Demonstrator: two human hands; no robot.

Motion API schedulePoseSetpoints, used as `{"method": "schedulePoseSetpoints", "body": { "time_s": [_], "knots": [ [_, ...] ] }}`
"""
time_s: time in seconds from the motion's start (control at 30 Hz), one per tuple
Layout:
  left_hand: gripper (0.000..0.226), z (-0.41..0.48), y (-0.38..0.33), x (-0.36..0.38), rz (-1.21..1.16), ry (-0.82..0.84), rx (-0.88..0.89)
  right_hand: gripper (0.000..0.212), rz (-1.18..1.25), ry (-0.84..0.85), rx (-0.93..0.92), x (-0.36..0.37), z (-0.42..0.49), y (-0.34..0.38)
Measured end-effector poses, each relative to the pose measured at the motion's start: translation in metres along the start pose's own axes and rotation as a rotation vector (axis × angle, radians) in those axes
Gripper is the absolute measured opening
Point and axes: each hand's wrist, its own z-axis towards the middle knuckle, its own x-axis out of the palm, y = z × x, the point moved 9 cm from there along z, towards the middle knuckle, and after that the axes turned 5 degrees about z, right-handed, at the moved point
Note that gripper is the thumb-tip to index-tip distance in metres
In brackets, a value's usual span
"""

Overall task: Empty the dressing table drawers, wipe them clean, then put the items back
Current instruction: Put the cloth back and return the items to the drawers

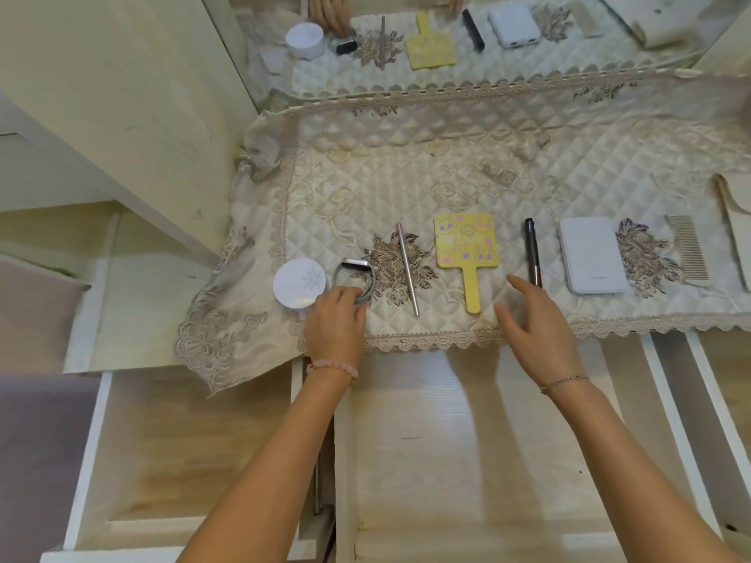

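Drawers: two stand pulled out under the table front, the middle drawer (467,440) and the left drawer (183,440); both look bare inside, so refilling seems the step in hand.
Quilted cloth (406,156): soft, lace-edged, covers the table top and hangs over the left corner; everything taken out lies on it in a row near the front edge.
Power bank (591,256): white slab, probably the heaviest piece; take it by the long edges.
Hand mirror (466,249): yellow, stiff, likely breakable glass underneath; lift by the handle, which points toward the drawer.
Comb (689,247): light and rigid, far right.
Round jar (300,282): white lid, smooth sides that could slip; grasp around the body.
Watch band (357,278): a curled, flexible grey loop, light, just beside the jar; pinch the strap.
Dark pen (533,253) and thin metal stick (407,268): slim, apt to roll; pick up mid-length.
Left hand (335,323): fingers curled onto the watch band's near edge; I cannot tell whether they have gripped it.
Right hand (536,319): spread wide and holding nothing, hovering just short of the dark pen and the mirror handle.
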Motion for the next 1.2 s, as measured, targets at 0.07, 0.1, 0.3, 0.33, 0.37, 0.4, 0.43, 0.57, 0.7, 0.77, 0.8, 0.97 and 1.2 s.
{"method": "schedulePoseSetpoints", "body": {
  "time_s": [0.07, 0.1, 0.3, 0.33, 0.37, 0.4, 0.43, 0.57, 0.7, 0.77, 0.8, 0.97, 1.2],
  "knots": [
    [0.021, -0.001, 0.002, -0.001, -0.003, -0.02, -0.002, 0.048, 0.008, 0.002, -0.001, 0.002, 0.0, 0.0],
    [0.019, -0.002, 0.001, -0.003, -0.012, -0.035, 0.004, 0.047, 0.009, 0.004, -0.001, 0.002, 0.0, 0.0],
    [0.013, -0.022, 0.001, -0.012, -0.065, -0.075, 0.099, 0.046, -0.008, 0.015, 0.002, 0.006, -0.003, -0.003],
    [0.016, -0.027, 0.002, -0.013, -0.072, -0.084, 0.117, 0.046, -0.012, 0.019, 0.006, 0.007, -0.003, -0.004],
    [0.021, -0.032, 0.003, -0.013, -0.087, -0.088, 0.131, 0.047, -0.015, 0.022, 0.007, 0.008, -0.004, -0.004],
    [0.025, -0.035, 0.005, -0.013, -0.117, -0.084, 0.132, 0.047, -0.018, 0.023, 0.005, 0.008, -0.004, -0.004],
    [0.029, -0.038, 0.009, -0.013, -0.17, -0.084, 0.109, 0.047, -0.019, 0.023, 0.002, 0.008, -0.004, -0.004],
    [0.025, -0.043, 0.038, -0.014, -0.471, -0.154, -0.168, 0.047, -0.024, 0.023, -0.007, 0.008, -0.004, -0.002],
    [0.018, -0.04, 0.05, -0.002, -0.537, -0.088, -0.401, 0.048, -0.007, 0.02, -0.01, 0.01, -0.007, 0.001],
    [0.022, -0.033, 0.049, 0.001, -0.477, -0.049, -0.458, 0.048, -0.01, 0.018, -0.017, 0.011, -0.009, 0.003],
    [0.025, -0.029, 0.048, 0.003, -0.442, -0.03, -0.477, 0.048, -0.011, 0.017, -0.019, 0.011, -0.01, 0.004],
    [0.017, -0.023, 0.043, 0.005, -0.341, 0.002, -0.523, 0.047, 0.013, 0.011, -0.015, 0.011, -0.015, 0.004],
    [0.003, -0.029, 0.048, -0.001, -0.517, -0.037, -0.563, 0.047, 0.016, -0.005, -0.005, 0.011, -0.02, 0.003]
  ]
}}
